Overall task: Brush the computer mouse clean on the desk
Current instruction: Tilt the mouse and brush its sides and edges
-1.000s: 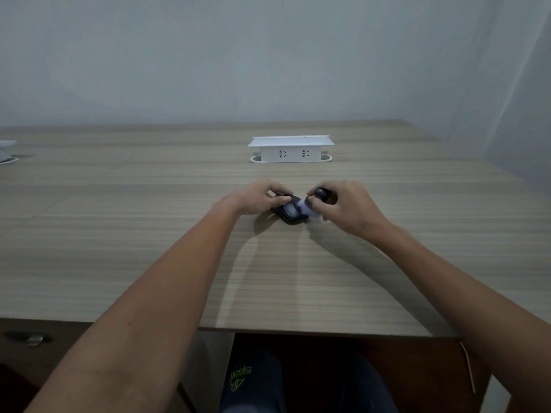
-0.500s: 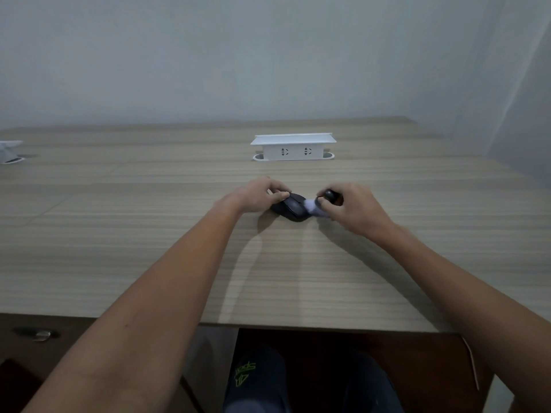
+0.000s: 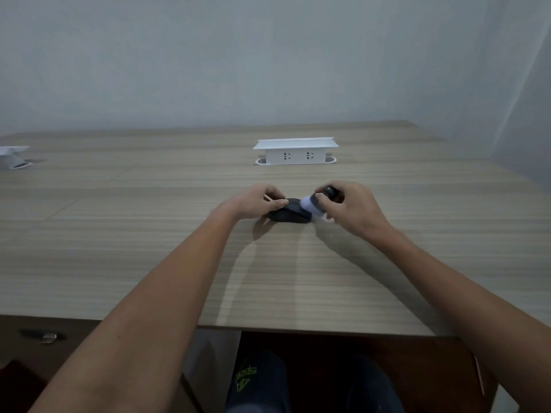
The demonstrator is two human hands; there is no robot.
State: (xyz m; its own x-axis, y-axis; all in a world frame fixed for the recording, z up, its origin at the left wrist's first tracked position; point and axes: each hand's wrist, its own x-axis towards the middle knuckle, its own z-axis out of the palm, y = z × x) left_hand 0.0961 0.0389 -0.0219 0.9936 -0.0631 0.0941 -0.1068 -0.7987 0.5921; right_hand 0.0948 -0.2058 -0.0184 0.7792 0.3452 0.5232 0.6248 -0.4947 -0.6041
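Observation:
A black computer mouse (image 3: 287, 215) lies on the wooden desk (image 3: 149, 239) in the middle of the view. My left hand (image 3: 255, 201) pinches its left side and holds it down. My right hand (image 3: 351, 208) grips a small brush (image 3: 313, 204) with a dark handle and pale bristles. The bristles rest on the right part of the mouse and look blurred. My fingers hide part of the brush handle and the mouse's far edge.
A white socket box (image 3: 295, 152) stands on the desk behind the mouse. Another white socket box (image 3: 12, 156) sits at the far left edge. The desk's front edge runs just above my knees; a grey wall stands behind.
The brush has shifted slightly across the right side of the mouse, its handle now tilted higher. My left hand has stayed on the mouse.

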